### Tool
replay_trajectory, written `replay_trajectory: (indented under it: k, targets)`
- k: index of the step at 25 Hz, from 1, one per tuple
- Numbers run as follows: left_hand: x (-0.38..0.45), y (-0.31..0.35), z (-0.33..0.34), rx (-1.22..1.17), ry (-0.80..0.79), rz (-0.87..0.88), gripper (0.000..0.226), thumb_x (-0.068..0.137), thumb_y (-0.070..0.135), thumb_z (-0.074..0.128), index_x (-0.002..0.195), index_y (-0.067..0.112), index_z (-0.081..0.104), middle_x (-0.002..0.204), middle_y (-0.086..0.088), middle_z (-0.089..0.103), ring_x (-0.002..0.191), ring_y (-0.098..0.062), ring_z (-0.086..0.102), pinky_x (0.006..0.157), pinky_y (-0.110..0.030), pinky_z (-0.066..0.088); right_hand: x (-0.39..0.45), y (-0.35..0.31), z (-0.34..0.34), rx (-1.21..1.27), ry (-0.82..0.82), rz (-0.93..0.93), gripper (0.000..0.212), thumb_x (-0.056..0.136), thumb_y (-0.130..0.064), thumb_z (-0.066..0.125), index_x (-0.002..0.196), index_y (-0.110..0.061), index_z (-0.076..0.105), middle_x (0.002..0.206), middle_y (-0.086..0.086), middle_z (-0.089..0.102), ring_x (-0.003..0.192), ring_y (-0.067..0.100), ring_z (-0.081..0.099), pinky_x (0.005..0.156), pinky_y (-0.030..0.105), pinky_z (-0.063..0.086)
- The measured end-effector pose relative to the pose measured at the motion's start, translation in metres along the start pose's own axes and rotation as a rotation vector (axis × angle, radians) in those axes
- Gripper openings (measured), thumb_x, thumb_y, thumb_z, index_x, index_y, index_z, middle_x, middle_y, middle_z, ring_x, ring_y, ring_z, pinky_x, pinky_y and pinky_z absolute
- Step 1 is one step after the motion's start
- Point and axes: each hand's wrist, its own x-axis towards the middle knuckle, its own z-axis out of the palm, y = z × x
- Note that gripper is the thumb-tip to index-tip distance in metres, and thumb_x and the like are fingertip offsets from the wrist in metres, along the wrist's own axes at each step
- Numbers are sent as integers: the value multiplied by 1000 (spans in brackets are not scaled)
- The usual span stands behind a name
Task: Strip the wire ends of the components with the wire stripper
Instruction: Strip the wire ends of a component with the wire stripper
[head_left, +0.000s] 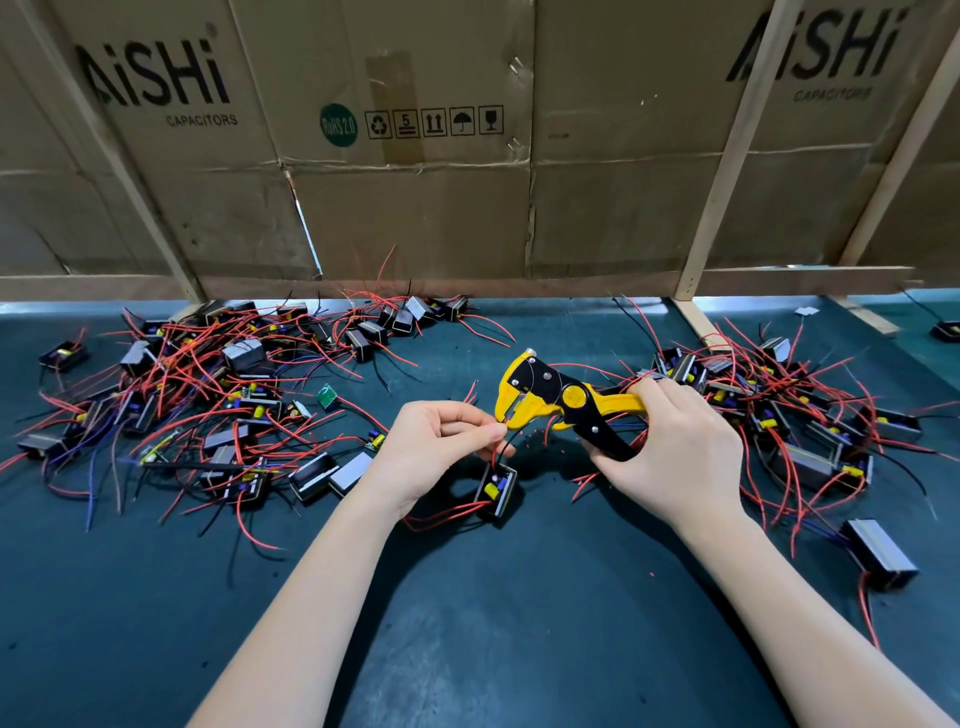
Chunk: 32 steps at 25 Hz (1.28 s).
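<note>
My right hand (675, 447) grips the handles of a yellow and black wire stripper (558, 400), whose jaws point left. My left hand (441, 447) pinches red and black wires right at the jaws. Those wires run down to a small black component (496, 491) with a yellow part inside, which hangs just above the dark green mat below my left hand. Tiny red bits of insulation lie under the jaws.
A big pile of components with red, black and blue wires (208, 395) covers the mat at the left. Another pile (795, 415) lies at the right, with one lone component (878, 553) nearer. Cardboard boxes (415, 156) and wooden slats (727, 156) wall off the back.
</note>
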Motion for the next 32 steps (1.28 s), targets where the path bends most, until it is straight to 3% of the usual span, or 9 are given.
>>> replay_trajectory:
  k: [14,20,29,32]
  targets:
    - [-1,-2,-3,59,-62,1,5,85,11,73,87,6,72,84,-16,75,74,-17,64,71,-17,49,0,2,-5,48,-14,-2,48,55,-45,88,83,-14,64,78,1,64,77,29,64,59,32,48]
    - [-1,0,0,82,-70,21,4,86,6,71,82,5,72,77,-12,70,63,-12,57,65,-16,47,0,2,-5,29,-5,-25,49,55,-45,86,84,-13,64,80,2,65,79,30,64,59,33,50]
    - [-1,2,0,50,-91,19,8,87,2,68,80,6,71,64,0,69,75,-24,60,65,-16,49,1,2,-5,14,2,-28,49,55,-45,86,83,-13,64,80,2,64,78,30,63,58,33,49]
    - [0,1,0,58,-81,24,4,87,4,69,84,3,72,65,-2,70,68,-16,60,66,-16,48,2,1,-5,14,3,-32,49,54,-45,87,82,-13,63,78,1,63,77,30,63,57,33,48]
